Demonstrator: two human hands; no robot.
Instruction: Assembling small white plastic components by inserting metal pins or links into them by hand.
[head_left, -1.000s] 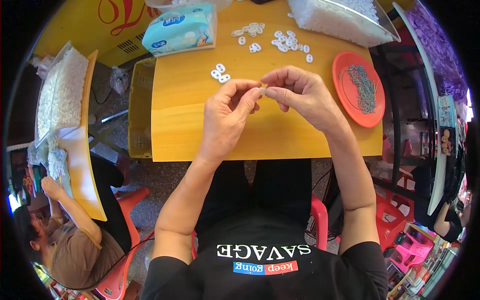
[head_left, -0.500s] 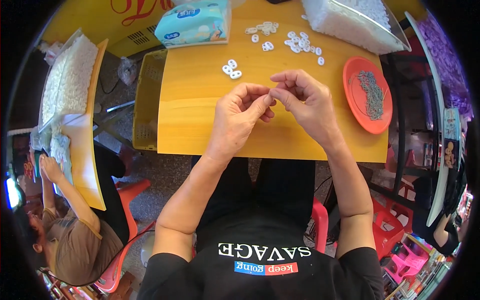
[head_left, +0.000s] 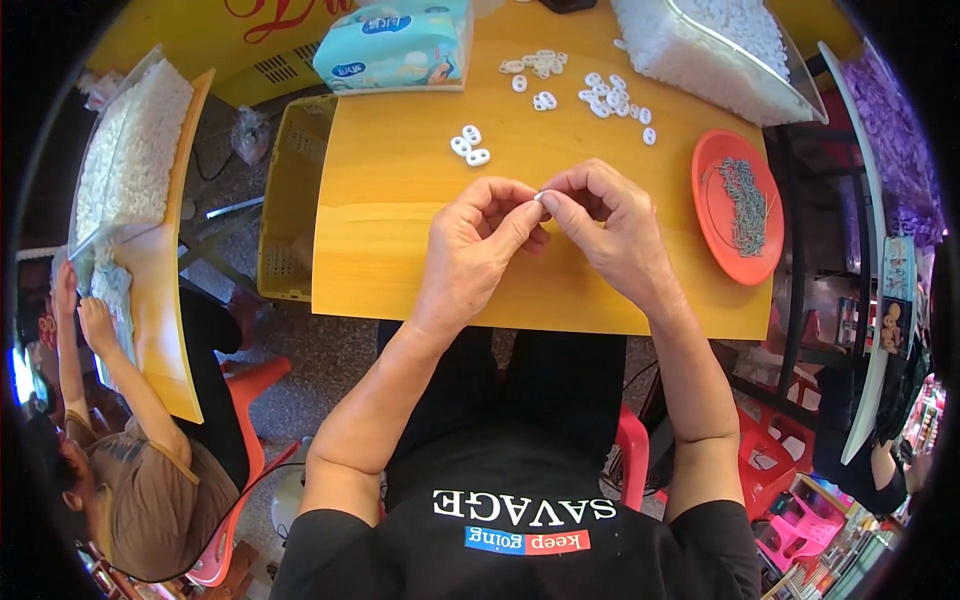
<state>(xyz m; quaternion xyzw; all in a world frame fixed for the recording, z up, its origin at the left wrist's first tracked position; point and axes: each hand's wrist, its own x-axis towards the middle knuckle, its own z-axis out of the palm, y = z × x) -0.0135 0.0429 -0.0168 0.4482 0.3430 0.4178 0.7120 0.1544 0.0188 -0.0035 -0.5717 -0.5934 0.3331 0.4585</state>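
My left hand [head_left: 473,245] and my right hand [head_left: 622,232] meet over the yellow table [head_left: 385,250]. Thumbs and forefingers pinch a small white piece [head_left: 538,197] between them; most of it is covered by the fingertips. Just beyond my left hand lie three white oval two-hole pieces [head_left: 478,158]. Farther back is a loose group of similar white pieces [head_left: 605,97], with another little cluster [head_left: 541,63] to its left. A red plate [head_left: 712,215] right of my right hand holds a heap of thin grey metal parts [head_left: 747,205].
A blue tissue pack [head_left: 400,60] stands at the back left. A clear bin of white pieces [head_left: 700,75] is at the back right. A yellow crate [head_left: 287,235] sits beside the table. At the left, a co-worker [head_left: 150,490] works at another table with a white-filled bin [head_left: 135,150].
My right forefinger has come down, and both hands' fingertips now close round the white piece, which shows more. The co-worker's hands have moved farther up toward their bin. The view has shifted slightly.
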